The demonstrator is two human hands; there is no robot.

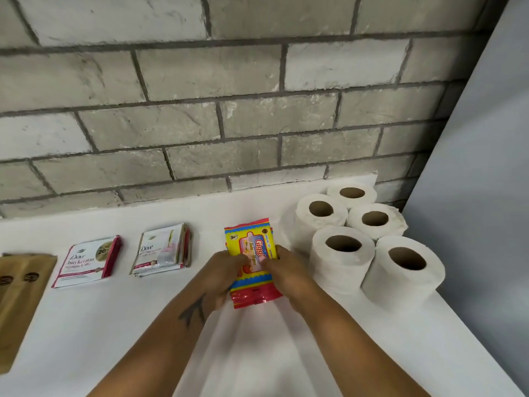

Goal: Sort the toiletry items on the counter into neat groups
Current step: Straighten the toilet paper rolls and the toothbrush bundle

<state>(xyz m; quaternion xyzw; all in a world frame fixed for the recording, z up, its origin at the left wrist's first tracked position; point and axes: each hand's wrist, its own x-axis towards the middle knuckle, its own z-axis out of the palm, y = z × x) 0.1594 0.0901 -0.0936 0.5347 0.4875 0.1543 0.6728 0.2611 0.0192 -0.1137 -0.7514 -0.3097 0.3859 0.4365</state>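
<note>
While my left hand (pixel 226 275) and right hand (pixel 286 270) pinch the wipes pack (pixel 252 259) flat on the counter (pixel 171 325) beside the rolls (pixel 369 239), I judge I'm squaring it; next, release gently.

Five toilet rolls (pixel 342 255), two Dove sachet stacks (pixel 88 260), one wipes pack (pixel 252 253), one brown packet (pixel 20 293)

Yellow wipes packs (pixel 252 253), 2 Dove stacks (pixel 88 260), 5 rolls (pixel 342 253)

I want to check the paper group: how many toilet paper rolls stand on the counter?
5 toilet paper rolls, clustered at the right end: back, middle left, middle right, front left, front right. None seems hidden.
</note>
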